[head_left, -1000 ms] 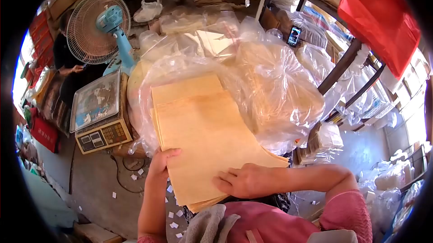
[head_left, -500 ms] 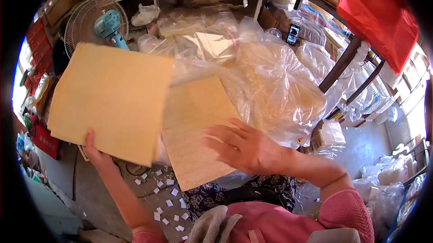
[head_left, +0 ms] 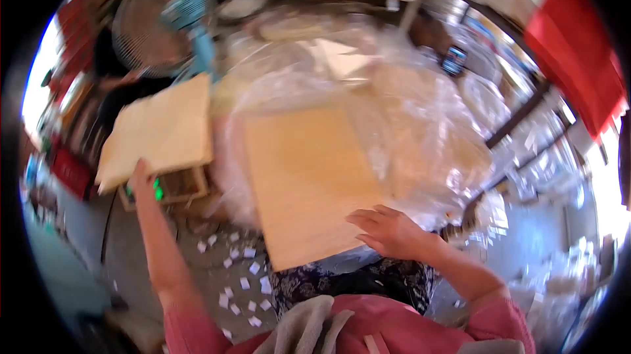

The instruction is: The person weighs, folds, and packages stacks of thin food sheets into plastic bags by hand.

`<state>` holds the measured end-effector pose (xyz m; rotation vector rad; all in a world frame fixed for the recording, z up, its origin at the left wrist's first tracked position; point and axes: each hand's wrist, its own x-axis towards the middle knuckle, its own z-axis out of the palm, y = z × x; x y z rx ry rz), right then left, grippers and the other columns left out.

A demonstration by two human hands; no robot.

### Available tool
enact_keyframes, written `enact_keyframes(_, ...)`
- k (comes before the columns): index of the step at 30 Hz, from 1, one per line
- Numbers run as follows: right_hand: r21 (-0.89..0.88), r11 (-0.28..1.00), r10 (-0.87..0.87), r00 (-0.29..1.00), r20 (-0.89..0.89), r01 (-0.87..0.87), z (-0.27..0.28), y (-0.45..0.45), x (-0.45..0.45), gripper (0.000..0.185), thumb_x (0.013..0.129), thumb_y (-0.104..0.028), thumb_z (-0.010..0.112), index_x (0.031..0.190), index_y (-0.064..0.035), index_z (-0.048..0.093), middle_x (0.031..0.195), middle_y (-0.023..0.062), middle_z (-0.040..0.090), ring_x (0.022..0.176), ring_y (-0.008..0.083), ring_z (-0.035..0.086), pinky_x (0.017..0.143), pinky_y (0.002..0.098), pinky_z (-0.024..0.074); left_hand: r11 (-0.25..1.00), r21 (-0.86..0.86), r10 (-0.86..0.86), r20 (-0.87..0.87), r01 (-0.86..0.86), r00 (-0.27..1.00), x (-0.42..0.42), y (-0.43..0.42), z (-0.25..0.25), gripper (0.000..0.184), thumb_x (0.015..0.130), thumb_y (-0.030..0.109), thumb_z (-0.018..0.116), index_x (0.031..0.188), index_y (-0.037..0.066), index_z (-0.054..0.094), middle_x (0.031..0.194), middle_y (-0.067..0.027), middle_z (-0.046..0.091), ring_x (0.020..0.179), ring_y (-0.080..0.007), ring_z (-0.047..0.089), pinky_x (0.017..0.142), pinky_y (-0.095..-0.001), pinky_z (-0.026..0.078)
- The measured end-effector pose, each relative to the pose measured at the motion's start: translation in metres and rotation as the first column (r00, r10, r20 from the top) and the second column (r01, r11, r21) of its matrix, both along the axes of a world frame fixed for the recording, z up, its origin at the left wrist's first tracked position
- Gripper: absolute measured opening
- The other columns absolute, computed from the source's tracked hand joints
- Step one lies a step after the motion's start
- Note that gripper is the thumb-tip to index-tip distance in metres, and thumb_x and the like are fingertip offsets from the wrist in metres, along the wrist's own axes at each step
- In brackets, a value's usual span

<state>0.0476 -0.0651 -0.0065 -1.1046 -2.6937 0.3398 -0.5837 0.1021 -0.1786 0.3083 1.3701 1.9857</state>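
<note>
My left hand (head_left: 142, 178) is closed on the near edge of a stack of thin tan sheets (head_left: 158, 131), thumb on top and the other fingers hidden beneath. It holds the stack out to the left, above a wooden crate. In front of me a large tan rectangular sheet (head_left: 302, 177) lies flat on clear plastic, its near end reaching over my lap. At that sheet's right near edge, my right hand (head_left: 393, 232) has its fingers stretched out and apart. Whether the fingertips press on the sheet I cannot tell.
A blue fan (head_left: 187, 12) stands at the back left, with another person's arm (head_left: 121, 81) below it. Clear plastic bags (head_left: 434, 137) spread to the right, a phone (head_left: 454, 60) above them. The wooden crate (head_left: 190, 186) is at left. Small white pieces (head_left: 244, 283) litter the floor.
The stack in my left hand has moved away from me and to the left. My right hand has shifted right, from over the large sheet to its edge. The view has shifted.
</note>
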Motion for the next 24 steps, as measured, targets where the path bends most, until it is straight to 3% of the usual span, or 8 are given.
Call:
enact_keyframes(1, -0.016, 0.999, 0.029, 0.999, -0.029, -0.03, -0.004, 0.0, -0.003, 0.04, 0.084, -0.019, 0.057, 0.12, -0.0039, 0.049, 0.114, 0.0142, 0.055, 0.099, 0.0292, 0.055, 0.088, 0.0404, 0.0424, 0.991, 0.001, -0.136, -0.058, 0.137, 0.989, -0.013, -0.006, -0.019, 0.046, 0.076, 0.029, 0.07, 0.116, 0.012, 0.055, 0.115, -0.0052, 0.055, 0.106, -0.0256, 0.051, 0.081, -0.0461, 0.047)
enact_keyframes(3, -0.04, 0.995, 0.091, 0.994, -0.057, -0.093, -0.011, 0.004, -0.017, 0.04, 0.082, -0.019, 0.059, 0.119, -0.0044, 0.05, 0.115, 0.0147, 0.055, 0.101, 0.0301, 0.054, 0.089, 0.0409, 0.0418, 0.99, -0.03, -0.136, -0.03, 0.135, 0.99, 0.043, -0.035, 0.028, 0.056, 0.076, 0.037, 0.07, 0.123, 0.015, 0.048, 0.12, -0.0055, 0.05, 0.106, -0.0268, 0.048, 0.084, -0.0486, 0.046)
enact_keyframes(5, -0.052, 0.99, 0.126, 0.991, -0.036, -0.128, -0.015, 0.005, -0.032, 0.041, 0.081, -0.018, 0.061, 0.118, -0.0048, 0.05, 0.116, 0.0155, 0.054, 0.104, 0.0315, 0.053, 0.091, 0.0415, 0.0408, 1.0, 0.011, -0.025, 0.121, 0.024, 0.992, 0.094, -0.058, 0.067, 0.054, 0.073, 0.042, 0.071, 0.113, 0.013, 0.052, 0.101, -0.0078, 0.056, 0.094, -0.0234, 0.053, 0.082, -0.0417, 0.048)
enact_keyframes(8, -0.05, 0.982, 0.185, 0.983, 0.008, -0.185, -0.031, 0.005, -0.053, 0.051, 0.079, -0.024, 0.065, 0.122, -0.0043, 0.047, 0.124, 0.0167, 0.048, 0.115, 0.0337, 0.045, 0.096, 0.0467, 0.0366, 0.983, 0.149, -0.138, 0.183, 0.111, 0.973, 0.121, -0.079, 0.026, 0.027, 0.074, 0.026, 0.07, 0.094, 0.011, 0.057, 0.088, -0.0034, 0.057, 0.081, -0.0188, 0.056, 0.073, -0.0352, 0.05)
enact_keyframes(11, 0.048, 0.971, 0.229, 0.966, 0.117, -0.236, -0.05, 0.004, -0.068, 0.068, 0.073, -0.034, 0.069, 0.127, -0.0042, 0.042, 0.133, 0.0168, 0.039, 0.125, 0.0349, 0.035, 0.098, 0.0539, 0.0314, 0.975, 0.157, -0.191, 0.246, 0.156, 0.95, 0.181, -0.107, 0.019, 0.026, 0.076, 0.014, 0.065, 0.099, 0.004, 0.056, 0.091, -0.008, 0.061, 0.087, -0.021, 0.059, 0.079, -0.0377, 0.05)
enact_keyframes(14, 0.055, 0.974, 0.205, 0.96, 0.19, -0.219, -0.055, 0.002, -0.085, 0.081, 0.068, -0.043, 0.072, 0.13, -0.0042, 0.038, 0.137, 0.0158, 0.033, 0.129, 0.0364, 0.028, 0.098, 0.0584, 0.0278, 0.959, 0.114, -0.274, 0.15, 0.258, 0.95, 0.219, -0.128, 0.005, 0.05, 0.08, 0.013, 0.06, 0.124, -0.005, 0.042, 0.102, -0.0113, 0.059, 0.089, -0.0211, 0.059, 0.08, -0.0363, 0.049)
enact_keyframes(17, 0.111, 0.966, 0.192, 0.937, 0.291, -0.232, -0.068, 0.008, -0.087, 0.085, 0.066, -0.047, 0.072, 0.13, -0.0035, 0.037, 0.139, 0.0177, 0.03, 0.128, 0.0376, 0.029, 0.099, 0.0563, 0.0288, 0.957, 0.012, -0.29, 0.155, 0.291, 0.944, 0.25, -0.142, 0.008, 0.05, 0.081, 0.011, 0.059, 0.124, -0.004, 0.042, 0.103, -0.0099, 0.058, 0.088, -0.0191, 0.059, 0.078, -0.0324, 0.049)
enact_keyframes(24, 0.085, 0.954, 0.27, 0.947, 0.175, -0.288, -0.074, 0.013, -0.078, 0.073, 0.07, -0.042, 0.071, 0.125, -0.0029, 0.043, 0.131, 0.0198, 0.039, 0.122, 0.0407, 0.036, 0.094, 0.0528, 0.0349, 0.922, -0.037, -0.386, -0.058, 0.384, 0.921, 0.281, -0.168, -0.006, 0.041, 0.08, 0.009, 0.062, 0.118, -0.001, 0.049, 0.097, -0.0058, 0.059, 0.08, -0.0129, 0.058, 0.069, -0.0263, 0.048)
